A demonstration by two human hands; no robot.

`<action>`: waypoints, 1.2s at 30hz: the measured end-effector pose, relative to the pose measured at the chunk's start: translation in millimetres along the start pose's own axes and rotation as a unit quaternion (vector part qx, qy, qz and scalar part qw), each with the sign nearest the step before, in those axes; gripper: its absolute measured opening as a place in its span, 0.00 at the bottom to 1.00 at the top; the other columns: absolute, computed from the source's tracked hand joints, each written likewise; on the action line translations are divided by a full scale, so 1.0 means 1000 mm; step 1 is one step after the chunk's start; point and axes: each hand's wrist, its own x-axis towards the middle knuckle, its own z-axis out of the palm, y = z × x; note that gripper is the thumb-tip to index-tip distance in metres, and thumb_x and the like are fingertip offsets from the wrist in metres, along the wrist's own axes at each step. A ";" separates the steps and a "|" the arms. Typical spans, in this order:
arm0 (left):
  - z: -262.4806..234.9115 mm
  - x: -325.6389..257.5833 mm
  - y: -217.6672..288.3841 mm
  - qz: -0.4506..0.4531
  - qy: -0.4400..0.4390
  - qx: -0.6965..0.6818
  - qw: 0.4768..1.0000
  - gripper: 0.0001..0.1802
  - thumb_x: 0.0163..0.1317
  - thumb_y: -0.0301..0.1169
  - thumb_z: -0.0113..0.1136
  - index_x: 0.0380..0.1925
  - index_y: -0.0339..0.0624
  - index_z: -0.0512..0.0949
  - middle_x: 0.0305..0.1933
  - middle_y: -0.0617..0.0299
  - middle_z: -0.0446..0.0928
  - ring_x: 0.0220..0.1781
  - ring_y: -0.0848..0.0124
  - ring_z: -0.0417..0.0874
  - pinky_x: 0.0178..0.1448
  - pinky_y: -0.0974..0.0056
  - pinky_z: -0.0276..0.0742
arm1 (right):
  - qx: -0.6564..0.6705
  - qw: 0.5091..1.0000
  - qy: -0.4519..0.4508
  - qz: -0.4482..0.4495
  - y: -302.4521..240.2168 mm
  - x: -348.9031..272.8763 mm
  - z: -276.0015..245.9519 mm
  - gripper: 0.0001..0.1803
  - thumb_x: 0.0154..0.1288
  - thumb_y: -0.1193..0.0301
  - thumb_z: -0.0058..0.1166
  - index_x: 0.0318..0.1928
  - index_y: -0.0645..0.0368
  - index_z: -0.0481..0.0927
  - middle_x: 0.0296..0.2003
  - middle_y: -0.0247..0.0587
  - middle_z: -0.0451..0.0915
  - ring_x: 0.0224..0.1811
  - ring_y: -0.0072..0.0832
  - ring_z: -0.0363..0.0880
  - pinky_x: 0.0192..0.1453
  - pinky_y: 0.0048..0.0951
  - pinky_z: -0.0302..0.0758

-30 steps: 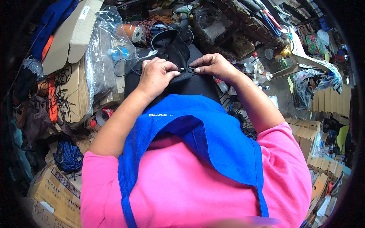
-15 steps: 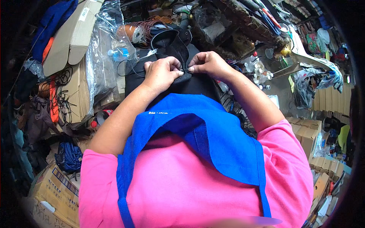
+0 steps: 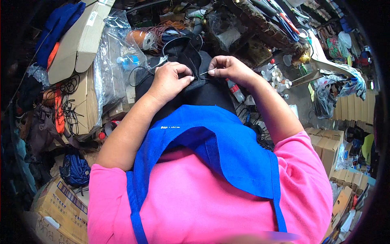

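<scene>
On my lap lies a black piece with curved edges, like a shoe upper [image 3: 191, 57]. My left hand [image 3: 170, 80] is closed, thumb and forefinger pinching the near edge of this piece. Just to the right, my right hand [image 3: 229, 70] pinches a thin, pale needle [image 3: 204, 73] between thumb and forefinger. The needle slants from those fingertips down toward the edge beside my left fingers. Whether its point is inside the material is too small to tell. A dark cord [image 3: 131, 77] loops out to the left of my left hand.
An orange thread spool [image 3: 140, 40] and a clear plastic bag [image 3: 109, 61] lie to the left, near cardboard sheets [image 3: 79, 49]. A red-labelled bottle [image 3: 236, 92] lies close under my right forearm. Small bottles [image 3: 274, 75] stand farther right, near stacked boxes [image 3: 323, 146].
My right hand has drawn a little to the right, away from my left. The needle now shows between them, and more of the red-labelled bottle is visible. My left hand keeps its pinch.
</scene>
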 end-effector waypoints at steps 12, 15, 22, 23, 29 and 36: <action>0.003 -0.010 -0.004 0.012 0.050 -0.058 0.997 0.05 0.46 0.28 0.64 0.21 0.39 0.78 0.25 0.57 0.76 0.32 0.61 0.80 0.37 0.60 0.74 | -0.026 1.000 -0.010 0.001 0.006 -0.002 -0.001 0.06 0.60 0.70 0.62 0.33 0.58 0.79 0.28 0.26 0.78 0.32 0.13 0.72 0.38 0.19 0.68; 0.004 -0.012 -0.003 0.031 0.066 -0.043 0.996 0.05 0.46 0.27 0.63 0.20 0.39 0.77 0.25 0.57 0.74 0.31 0.60 0.79 0.36 0.60 0.73 | -0.022 1.000 -0.017 0.006 0.008 -0.002 -0.004 0.06 0.59 0.70 0.62 0.31 0.58 0.78 0.28 0.26 0.78 0.32 0.14 0.71 0.39 0.19 0.67; 0.003 -0.015 0.002 0.029 0.049 -0.013 0.998 0.05 0.47 0.26 0.63 0.22 0.40 0.76 0.28 0.59 0.74 0.35 0.62 0.77 0.40 0.60 0.67 | 0.041 0.999 -0.010 0.015 0.016 -0.009 -0.011 0.07 0.59 0.71 0.62 0.29 0.57 0.76 0.27 0.26 0.76 0.33 0.15 0.71 0.40 0.20 0.67; 0.002 -0.014 0.004 0.008 0.029 -0.004 1.000 0.04 0.47 0.29 0.62 0.23 0.45 0.76 0.30 0.63 0.73 0.39 0.63 0.76 0.44 0.57 0.62 | 0.043 0.999 -0.004 0.017 0.016 -0.009 -0.011 0.07 0.59 0.71 0.62 0.29 0.57 0.76 0.27 0.26 0.76 0.33 0.15 0.71 0.40 0.20 0.67; -0.003 0.010 0.017 0.185 0.047 0.142 0.971 0.07 0.48 0.29 0.65 0.28 0.47 0.78 0.35 0.65 0.77 0.41 0.62 0.76 0.48 0.58 0.63 | 0.015 0.999 -0.033 0.018 0.007 -0.004 -0.004 0.08 0.59 0.70 0.63 0.35 0.61 0.81 0.32 0.28 0.81 0.36 0.15 0.75 0.45 0.20 0.71; -0.007 0.002 0.012 0.088 0.043 0.063 0.993 0.12 0.51 0.33 0.67 0.36 0.42 0.81 0.40 0.58 0.79 0.45 0.59 0.79 0.48 0.58 0.70 | 0.070 0.996 0.051 -0.011 0.001 -0.009 0.003 0.09 0.57 0.70 0.64 0.36 0.60 0.80 0.31 0.28 0.79 0.34 0.16 0.73 0.42 0.20 0.70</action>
